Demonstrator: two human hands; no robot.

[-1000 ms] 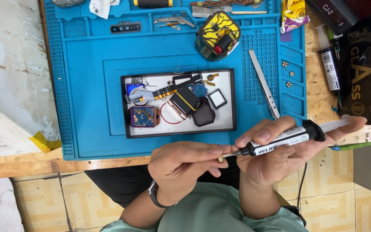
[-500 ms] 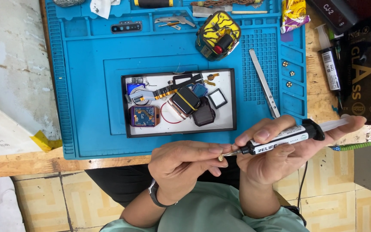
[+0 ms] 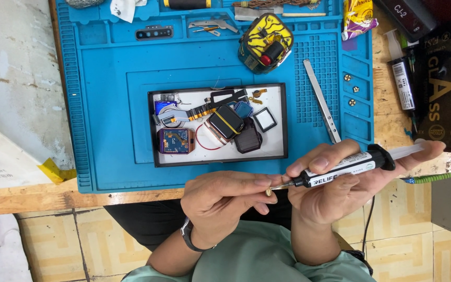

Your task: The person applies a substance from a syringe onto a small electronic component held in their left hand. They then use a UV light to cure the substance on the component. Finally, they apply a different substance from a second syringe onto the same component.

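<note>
Almost nothing has moved: right hand [image 3: 340, 196] grips the glue syringe [image 3: 348, 167], its needle at a tiny part [image 3: 269, 192] pinched by left hand [image 3: 225, 201], so gentle, steady pressure seems best.

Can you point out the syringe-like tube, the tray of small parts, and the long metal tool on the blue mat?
Black syringe-like tube [image 3: 340, 169], head view: its labelled barrel.
White black-rimmed parts tray [image 3: 275, 149], head view: bare floor.
Long flat metal tool [image 3: 319, 99], head view: mid-shaft.

You wear a pale green top [image 3: 267, 256], dark trousers [image 3: 147, 224], and a dark wristband [image 3: 186, 235] on your left wrist.
</note>
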